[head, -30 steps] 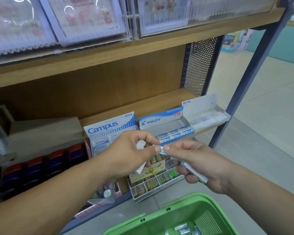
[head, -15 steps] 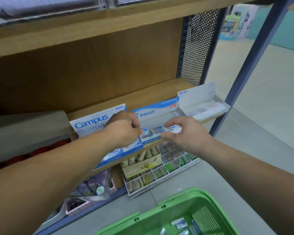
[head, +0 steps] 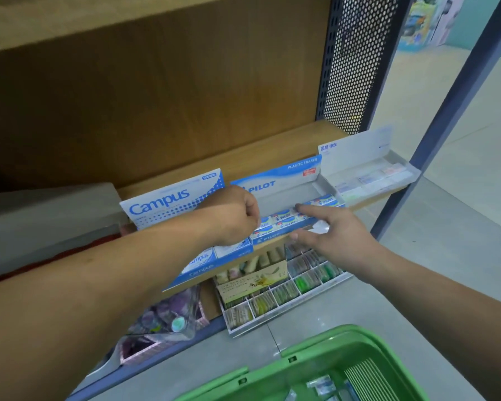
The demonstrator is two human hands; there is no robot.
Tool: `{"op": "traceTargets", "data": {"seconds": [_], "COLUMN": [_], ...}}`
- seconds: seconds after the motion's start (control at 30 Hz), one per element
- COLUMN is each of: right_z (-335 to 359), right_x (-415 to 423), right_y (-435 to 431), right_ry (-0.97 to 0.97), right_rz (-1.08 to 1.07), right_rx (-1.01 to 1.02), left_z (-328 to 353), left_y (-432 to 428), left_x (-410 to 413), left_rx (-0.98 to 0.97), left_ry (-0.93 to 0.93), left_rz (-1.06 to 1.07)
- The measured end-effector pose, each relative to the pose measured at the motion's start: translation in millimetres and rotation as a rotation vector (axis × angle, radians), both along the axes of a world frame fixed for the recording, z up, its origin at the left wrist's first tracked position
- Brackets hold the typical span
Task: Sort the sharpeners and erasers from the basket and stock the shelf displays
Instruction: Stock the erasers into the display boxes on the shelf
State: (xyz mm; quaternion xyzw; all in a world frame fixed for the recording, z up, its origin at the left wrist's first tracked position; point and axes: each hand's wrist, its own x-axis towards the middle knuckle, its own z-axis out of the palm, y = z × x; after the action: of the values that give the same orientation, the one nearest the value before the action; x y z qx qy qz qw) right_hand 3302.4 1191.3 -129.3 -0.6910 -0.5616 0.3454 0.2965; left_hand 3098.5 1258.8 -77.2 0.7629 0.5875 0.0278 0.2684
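Pilot eraser box (head: 284, 198) part-filled: right hand (head: 336, 238) grip spread on its erasers (head: 284, 218), left hand (head: 232, 218) curled, contents unseen; green basket (head: 315, 354) below holds more.

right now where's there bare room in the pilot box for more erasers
Bare grey floor in the Pilot box, between its back card and the front row of erasers. The front row is crowded, with the left hand and right hand over it.
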Motion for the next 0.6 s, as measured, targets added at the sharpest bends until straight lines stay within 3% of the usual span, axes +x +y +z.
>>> {"op": "traceTargets", "data": {"seconds": [0.13, 0.2, 0.3, 0.4, 0.6], "right_z": [3.8, 9.8, 22.5, 48.5, 86.0], "right_x": [-3.4, -4.0, -5.6, -21.2, -62.7], "right_y": [1.5, 0.3, -4.3, -10.1, -30.7], "right_ry": [0.131, 0.187, 0.314, 0.463, 0.63], "right_rz": [-0.061, -0.065, -0.055, 0.002, 0.253], "right_rx": [-0.029, -0.013, 0.028, -0.018, -0.192], "left_z": [2.7, 7.9, 19.2, 28.5, 49.0], "left_y": [5.5, 4.6, -2.8, -17.1, -48.4], "left_x": [0.9, -1.8, -12.8, -23.2, -24.3], "left_rx": [-0.037, -0.048, 0.002, -0.066, -0.134], "left_ry": [0.134, 0.107, -0.162, -0.474, -0.736], "left_rz": [-0.108, -0.104, 0.101, 0.332, 0.486]}}
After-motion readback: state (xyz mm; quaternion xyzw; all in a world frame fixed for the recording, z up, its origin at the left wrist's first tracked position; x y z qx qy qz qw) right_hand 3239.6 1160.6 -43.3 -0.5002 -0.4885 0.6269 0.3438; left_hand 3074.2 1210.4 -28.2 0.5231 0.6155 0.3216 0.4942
